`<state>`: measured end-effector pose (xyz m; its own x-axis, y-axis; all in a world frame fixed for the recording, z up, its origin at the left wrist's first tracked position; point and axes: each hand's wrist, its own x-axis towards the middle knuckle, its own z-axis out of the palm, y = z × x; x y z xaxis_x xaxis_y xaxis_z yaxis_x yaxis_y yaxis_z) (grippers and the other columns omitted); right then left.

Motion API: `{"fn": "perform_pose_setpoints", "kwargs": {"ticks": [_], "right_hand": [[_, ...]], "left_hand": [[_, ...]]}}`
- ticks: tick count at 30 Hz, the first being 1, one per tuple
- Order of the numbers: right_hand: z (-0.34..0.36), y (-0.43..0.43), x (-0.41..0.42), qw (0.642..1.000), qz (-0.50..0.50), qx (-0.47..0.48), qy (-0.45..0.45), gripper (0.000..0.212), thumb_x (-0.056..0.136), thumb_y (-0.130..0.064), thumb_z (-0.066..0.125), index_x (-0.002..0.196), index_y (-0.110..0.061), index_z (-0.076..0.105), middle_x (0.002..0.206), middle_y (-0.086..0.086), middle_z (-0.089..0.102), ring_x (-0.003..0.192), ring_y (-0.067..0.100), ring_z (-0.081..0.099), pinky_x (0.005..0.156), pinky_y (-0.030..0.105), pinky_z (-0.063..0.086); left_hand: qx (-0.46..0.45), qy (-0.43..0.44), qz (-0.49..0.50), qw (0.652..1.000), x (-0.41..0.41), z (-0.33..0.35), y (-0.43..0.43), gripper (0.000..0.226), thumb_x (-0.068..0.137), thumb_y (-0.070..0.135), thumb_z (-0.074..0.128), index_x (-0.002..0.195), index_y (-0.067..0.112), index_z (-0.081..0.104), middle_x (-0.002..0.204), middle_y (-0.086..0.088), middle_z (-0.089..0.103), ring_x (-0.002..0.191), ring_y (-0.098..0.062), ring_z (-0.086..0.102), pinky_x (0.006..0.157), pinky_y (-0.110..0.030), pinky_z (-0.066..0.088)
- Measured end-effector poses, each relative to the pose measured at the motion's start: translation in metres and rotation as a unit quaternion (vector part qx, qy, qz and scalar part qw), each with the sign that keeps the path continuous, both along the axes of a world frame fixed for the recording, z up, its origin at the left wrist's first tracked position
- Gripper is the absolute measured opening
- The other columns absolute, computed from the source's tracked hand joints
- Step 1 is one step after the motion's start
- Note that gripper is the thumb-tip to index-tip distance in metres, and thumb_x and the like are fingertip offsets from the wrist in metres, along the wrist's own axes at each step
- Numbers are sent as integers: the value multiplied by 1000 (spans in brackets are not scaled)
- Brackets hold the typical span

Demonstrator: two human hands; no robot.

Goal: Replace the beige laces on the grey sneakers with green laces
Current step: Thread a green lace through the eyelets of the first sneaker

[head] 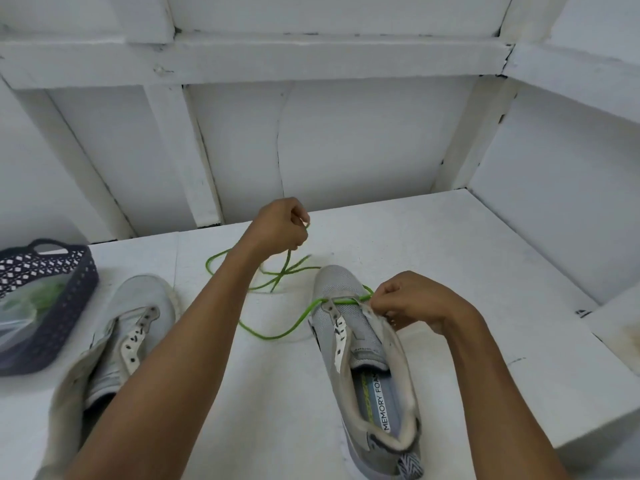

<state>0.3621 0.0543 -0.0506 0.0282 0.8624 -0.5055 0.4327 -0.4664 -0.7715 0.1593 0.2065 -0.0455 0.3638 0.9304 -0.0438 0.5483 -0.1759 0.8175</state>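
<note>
Two grey mesh sneakers sit on a white table [450, 254], both with the beige laces already out. The right sneaker [337, 282] looks to be at the very start of relacing: a thin, round green lace [277, 336] crosses only its toe-end eyelets, and the rest lies in loose loops to the left and beyond the toe. The left hand [280, 226], raised on the far side, grips one run of the lace while the right hand [408, 299] pinches it at the right-hand eyelet row, so the next move probably calls for evening the ends and crossing them into the next holes. The left sneaker [149, 296] lies unlaced beside a dark perforated basket [69, 292].
</note>
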Motion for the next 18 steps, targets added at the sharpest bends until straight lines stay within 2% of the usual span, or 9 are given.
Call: {"fn": "perform_pose_setpoints", "kwargs": {"ticks": [2, 3, 5, 7, 9, 12, 15, 16, 18], "right_hand": [[1, 1, 0, 1000, -1, -2, -4, 11, 82, -1, 59, 72, -3, 63, 65, 8, 48, 52, 12, 48, 55, 21, 51], [1, 0, 0, 1000, 0, 0, -6, 12, 82, -1, 58, 72, -3, 63, 63, 7, 48, 50, 11, 47, 53, 21, 50], [-1, 0, 0, 1000, 0, 2, 0, 14, 83, 1, 58, 70, -3, 61, 57, 4, 48, 46, 9, 47, 52, 21, 50], [-2, -1, 0, 1000, -1, 6, 14, 16, 83, 1, 58, 68, -3, 58, 53, 1, 47, 45, 9, 49, 54, 23, 52], [-3, 0, 2, 1000, -1, 11, 23, 15, 83, 0, 60, 69, -2, 58, 53, 2, 50, 48, 12, 53, 57, 26, 55], [-7, 2, 4, 999, 9, 11, 30, 10, 83, -7, 68, 78, 1, 65, 64, 7, 61, 59, 18, 63, 65, 32, 61], [-12, 3, 4, 999, 21, 14, 25, 30, 80, -22, 79, 92, 3, 69, 76, 11, 68, 67, 21, 68, 66, 31, 60], [-13, 2, 4, 999, 23, 16, 22, 37, 79, -26, 81, 94, 5, 69, 77, 12, 69, 66, 20, 68, 66, 30, 60], [-13, 2, 3, 999, 30, 19, 19, 43, 76, -30, 83, 95, 5, 68, 78, 12, 70, 64, 18, 69, 65, 29, 60]], "left_hand": [[-28, -13, -61, 998, 1, 11, -15, 29, 84, -3, 60, 106, 16, 64, 85, -9, 72, 60, -15, 59, 58, -31, 53], [-33, -5, -82, 996, 3, 16, -23, 28, 85, -1, 59, 106, 16, 67, 83, -9, 72, 60, -16, 53, 57, -30, 47], [-40, 16, -108, 993, 6, 26, -38, 21, 86, 4, 62, 98, 16, 74, 72, -1, 68, 61, -14, 47, 56, -24, 39], [-33, 46, -139, 989, 8, 31, -51, 9, 89, 13, 67, 91, 14, 76, 60, 16, 64, 52, 1, 48, 50, -13, 36], [-7, 55, -143, 988, 9, 35, -63, 12, 88, 21, 73, 85, 10, 75, 55, 20, 62, 49, 6, 50, 48, -7, 34], [-11, -50, -104, 993, 6, 40, -76, 18, 86, 20, 76, 81, 5, 70, 60, 8, 65, 51, -5, 47, 49, -16, 36], [-41, -213, -80, 973, -4, 43, -84, 3, 90, 8, 69, 87, 7, 67, 71, -7, 69, 55, -14, 48, 49, -24, 38], [-50, -245, -70, 966, -9, 42, -85, 3, 91, 7, 67, 93, 8, 67, 73, -9, 69, 55, -15, 48, 49, -24, 39], [-80, -251, -35, 964, -18, 36, -84, 14, 93, 5, 64, 106, 8, 67, 79, -11, 71, 55, -15, 49, 50, -23, 41]]}}
